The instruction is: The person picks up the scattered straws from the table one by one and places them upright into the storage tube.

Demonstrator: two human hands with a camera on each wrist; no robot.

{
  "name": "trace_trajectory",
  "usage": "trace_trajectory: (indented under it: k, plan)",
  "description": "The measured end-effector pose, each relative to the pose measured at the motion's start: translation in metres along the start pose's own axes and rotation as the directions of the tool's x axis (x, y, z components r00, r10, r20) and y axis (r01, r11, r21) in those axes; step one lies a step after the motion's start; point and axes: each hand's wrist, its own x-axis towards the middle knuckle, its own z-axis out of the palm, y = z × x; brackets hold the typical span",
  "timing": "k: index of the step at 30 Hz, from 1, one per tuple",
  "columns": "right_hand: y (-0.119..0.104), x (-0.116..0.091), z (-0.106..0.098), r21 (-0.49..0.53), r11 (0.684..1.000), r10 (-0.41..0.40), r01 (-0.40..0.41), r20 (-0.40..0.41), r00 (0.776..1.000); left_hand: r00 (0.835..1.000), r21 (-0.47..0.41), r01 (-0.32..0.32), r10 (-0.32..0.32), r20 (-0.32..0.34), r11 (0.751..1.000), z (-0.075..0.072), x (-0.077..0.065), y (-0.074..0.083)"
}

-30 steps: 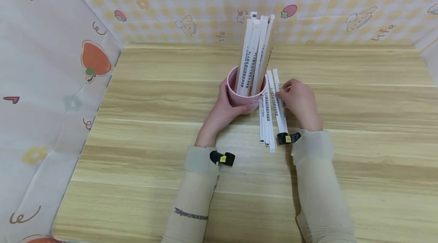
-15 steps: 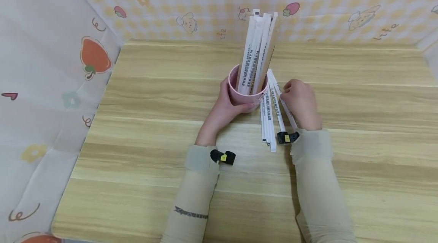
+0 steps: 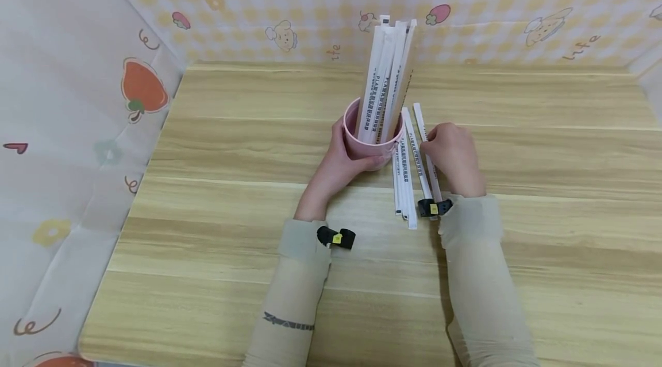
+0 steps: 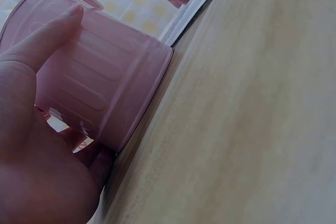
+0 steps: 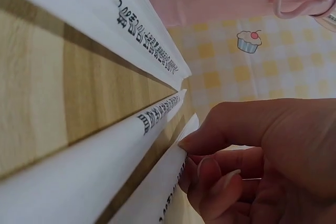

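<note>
My left hand [image 3: 338, 161] grips a small pink bucket [image 3: 362, 150], thumb across its near side, as the left wrist view also shows. Several paper-wrapped straws [image 3: 381, 85] stand in it, leaning slightly right, their lower ends hidden. To the bucket's right, my right hand [image 3: 456, 157] pinches one wrapped straw [image 5: 157, 192] between thumb and fingers, low over the table. Just left of it lies another single wrapped straw [image 5: 94, 166]. Several more wrapped straws [image 3: 404, 183] lie close together beside the bucket, partly hidden behind it.
A wood-grain table [image 3: 217, 229] carries everything. Behind it hangs a yellow checked cloth [image 3: 233, 5], and a white printed cloth [image 3: 67, 143] covers the left side. A black wrist camera [image 3: 426, 207] covers the lower end of a straw.
The straw at my right hand swung so its far end met the neighbouring straw, then swung back apart from it. My right hand shifted slightly. My left hand stays on the bucket.
</note>
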Motion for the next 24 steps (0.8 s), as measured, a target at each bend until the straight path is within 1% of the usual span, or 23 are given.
trace_trajectory:
  k: [4,7,9,13,18,21,24]
  plan:
    - [0.004,0.002,-0.002,0.013,1.0,0.009,-0.009,0.004,1.0,1.0,0.012,-0.005,0.005,0.002,1.0,0.0,0.0,0.0]
    - [0.007,0.002,-0.007,0.034,0.999,0.018,-0.018,-0.014,1.0,1.0,0.011,-0.012,0.012,0.004,1.0,0.0,0.0,0.001]
    - [0.007,0.001,-0.012,0.056,0.998,0.021,-0.019,-0.038,0.999,1.0,0.009,-0.02,0.02,0.006,1.0,0.0,0.0,0.002]
    - [0.004,-0.005,-0.026,0.1,0.995,0.018,-0.006,-0.115,0.993,1.0,-0.003,-0.03,0.03,0.008,1.0,0.0,-0.001,0.003]
    - [-0.002,-0.015,-0.045,0.17,0.985,0.015,0.024,-0.225,0.974,1.0,0.002,-0.025,0.025,0.011,1.0,0.0,-0.002,0.004]
    - [-0.008,-0.022,-0.053,0.208,0.977,0.014,0.051,-0.3,0.954,1.0,0.005,-0.026,0.026,0.012,1.0,0.0,-0.001,0.003]
    - [-0.014,-0.027,-0.059,0.273,0.958,0.016,0.09,-0.364,0.931,1.0,0.003,-0.026,0.026,0.009,1.0,0.0,-0.001,0.002]
